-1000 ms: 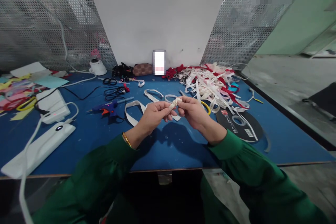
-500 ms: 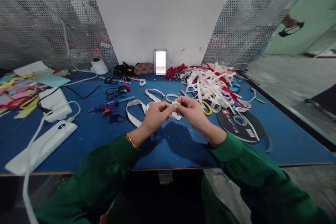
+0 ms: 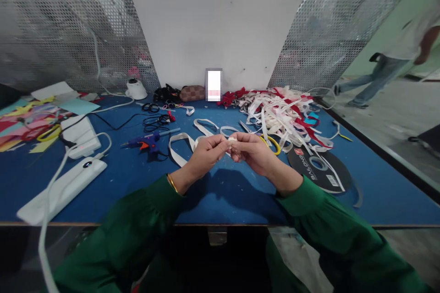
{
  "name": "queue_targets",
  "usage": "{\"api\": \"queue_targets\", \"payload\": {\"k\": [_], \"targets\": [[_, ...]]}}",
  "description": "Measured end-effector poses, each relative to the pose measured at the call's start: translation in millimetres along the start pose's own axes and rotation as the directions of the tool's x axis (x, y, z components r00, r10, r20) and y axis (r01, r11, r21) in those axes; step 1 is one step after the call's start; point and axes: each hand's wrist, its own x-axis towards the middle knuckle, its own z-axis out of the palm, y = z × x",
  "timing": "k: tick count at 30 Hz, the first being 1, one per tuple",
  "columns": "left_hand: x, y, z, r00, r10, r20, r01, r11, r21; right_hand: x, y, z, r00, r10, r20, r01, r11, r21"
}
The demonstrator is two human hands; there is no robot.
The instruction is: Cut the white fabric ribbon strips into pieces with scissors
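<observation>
Fingertips nearly touching, my left hand [image 3: 208,154] and my right hand [image 3: 254,152] pinch a white ribbon [image 3: 232,140] between them above the middle of the blue table. The gripped part is small and bunched; its exact shape is mostly hidden by the fingers. A loose length of white ribbon [image 3: 176,149] loops over the table behind and to the left of my left hand. Beyond my right hand lie yellow-handled scissors [image 3: 274,144], partly covered by the hand. Left of the hands rests a blue glue gun [image 3: 151,142] with an orange trigger.
A tangled pile of white and red ribbons [image 3: 275,114] and a black ribbon spool [image 3: 319,169] lie on the right. On the left are a white power strip [image 3: 62,190], its cable and coloured scraps [image 3: 30,121]. A phone [image 3: 213,86] stands against the white board. A person [image 3: 395,64] walks at the right.
Both hands still pinch the ribbon, with the right fingers now curled more closely around it. The view has shifted slightly, and a walking person has come further into sight at the right.
</observation>
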Motion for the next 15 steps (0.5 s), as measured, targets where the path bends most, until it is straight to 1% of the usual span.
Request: {"api": "queue_targets", "payload": {"k": [3, 5, 6, 8, 10, 15], "targets": [[0.7, -1.5, -3.7, 0.994, -0.039, 0.103, 0.049, 0.995, -0.092, -0.9, -1.4, -1.1, 0.995, -0.038, 0.088, 0.042, 0.998, -0.042], [1.4, -3.1, -5.0, 0.984, -0.078, 0.162, 0.103, 0.983, -0.153, 0.0, -1.3, -3.0, 0.995, -0.017, 0.098, 0.016, 1.000, 0.011], [1.8, -4.0, -5.3, 0.981, -0.096, 0.169, 0.125, 0.977, -0.170, 1.0, -0.8, -4.3, 0.996, 0.000, 0.084, -0.004, 0.999, 0.049], [2.8, -5.8, -5.6, 0.983, -0.121, 0.140, 0.146, 0.972, -0.182, 3.4, 0.6, -6.8, 0.999, 0.025, 0.045, -0.030, 0.993, 0.115], [3.6, -6.6, -6.4, 0.985, -0.139, 0.104, 0.155, 0.973, -0.170, 5.1, 1.6, -8.4, 1.000, 0.024, 0.014, -0.026, 0.989, 0.144], [4.3, -2.4, -11.5, 0.979, -0.182, 0.094, 0.192, 0.975, -0.109, 3.4, -1.5, -7.0, 1.000, 0.020, 0.014, -0.022, 0.988, 0.150]]}}
